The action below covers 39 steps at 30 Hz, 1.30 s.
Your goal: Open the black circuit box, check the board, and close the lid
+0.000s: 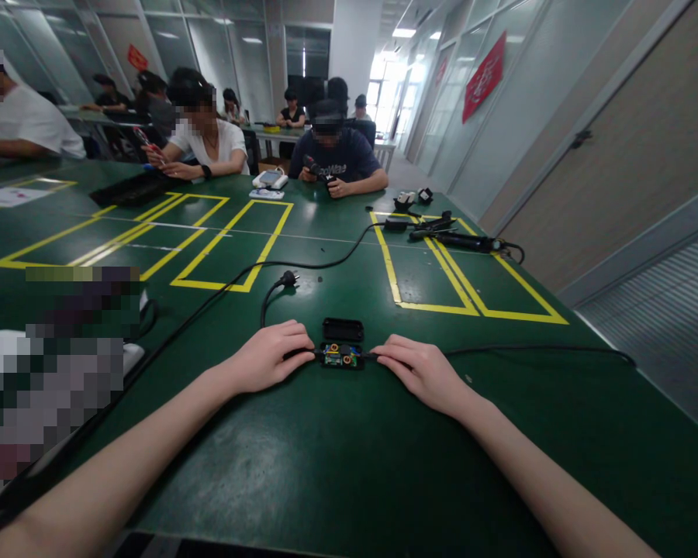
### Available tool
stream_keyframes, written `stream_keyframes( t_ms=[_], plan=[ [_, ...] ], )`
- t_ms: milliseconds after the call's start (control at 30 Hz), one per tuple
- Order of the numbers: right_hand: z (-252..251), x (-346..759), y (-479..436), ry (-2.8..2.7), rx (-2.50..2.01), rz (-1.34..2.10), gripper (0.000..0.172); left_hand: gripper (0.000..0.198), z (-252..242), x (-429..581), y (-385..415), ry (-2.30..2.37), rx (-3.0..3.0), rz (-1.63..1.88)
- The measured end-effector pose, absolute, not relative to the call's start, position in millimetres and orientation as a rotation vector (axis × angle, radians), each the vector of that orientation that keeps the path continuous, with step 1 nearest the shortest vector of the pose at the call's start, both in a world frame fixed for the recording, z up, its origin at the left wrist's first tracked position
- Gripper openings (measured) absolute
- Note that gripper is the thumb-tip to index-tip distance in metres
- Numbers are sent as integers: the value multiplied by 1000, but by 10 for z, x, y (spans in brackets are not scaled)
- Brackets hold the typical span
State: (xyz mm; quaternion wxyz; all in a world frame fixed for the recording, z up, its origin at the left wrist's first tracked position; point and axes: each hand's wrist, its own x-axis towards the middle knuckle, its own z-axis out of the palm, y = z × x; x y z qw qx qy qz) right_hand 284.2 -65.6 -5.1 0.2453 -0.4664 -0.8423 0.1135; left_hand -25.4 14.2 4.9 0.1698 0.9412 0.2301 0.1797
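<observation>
A small black case (342, 356) lies open on the green table (279, 465), with a circuit board and copper coils showing inside. Just behind it rests a separate black cover (343, 329), its hollow side up. My left hand (276, 356) is closed in a pinch on the cable at the case's left end. On the other side, my right hand (416, 368) pinches the cable at the right end. A black plug (289, 279) on a curved cord lies beyond my left hand. From behind my right hand a black cable (535, 348) runs to the right.
Yellow tape outlines (436, 308) mark the table. A black tool (465, 242) with a cord lies at the back right, near small white-and-black parts (404, 201). A black tray (131, 188) is at the back left. People sit across the table; one person (337, 159) handles a dark object.
</observation>
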Motion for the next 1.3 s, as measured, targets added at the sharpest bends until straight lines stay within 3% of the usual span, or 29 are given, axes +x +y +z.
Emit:
stream_keyframes(
  t_ms=[867, 1000, 1167, 1300],
  plan=[
    [-24, 2817, -630, -2284, -1232, 174, 26, 21, 14, -209, 110, 745, 2643, 662],
    [-75, 2829, -624, -2251, -1283, 155, 33, 34, -5, -189, 101, 832, 2670, 659],
    [-201, 2756, -607, -2365, -1369, 23, 47, 84, -102, -89, 67, 881, 2765, 470],
    [-225, 2679, -627, -2380, -1395, 9, 43, 71, -134, -38, 33, 905, 2751, 414]
  ],
)
